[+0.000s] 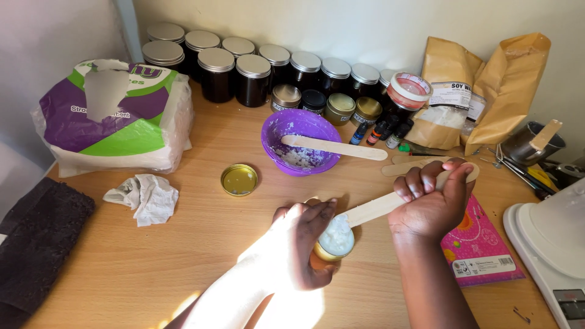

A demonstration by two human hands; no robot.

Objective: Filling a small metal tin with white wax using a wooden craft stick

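Head view of a wooden table [183, 244]. The left hand [298, 244] is wrapped around a small gold tin [334, 242] filled with white wax, fingers closed on its side, holding it on the table slightly toward the near edge from the purple bowl [300, 141]. The right hand [434, 204] is fisted around a wooden stick [372, 210], whose flat end rests on the wax in the tin.

The bowl serves as landmark. It holds white wax crumbs, and a second stick [335, 147] lies across its rim, pointing right. A gold lid [239, 180] lies flat just left of and nearer than the bowl, apart from it. A crumpled tissue [143, 196] lies farther left; beyond that, a wrapped pack of paper [113, 116] sits near the left edge, and a dark cloth [39, 237] overhangs that edge. Behind the bowl, dark jars [253, 76] with silver lids line the wall, with small tins [338, 106] and little bottles [384, 131] close to the bowl's far right. Brown paper bags [481, 85] stand well right of the bowl. A pink booklet [481, 250] lies just beside the right wrist, and a white scale [551, 244] fills the right edge.

Open tabletop lies left of the tin, between lid, tissue and the near edge.
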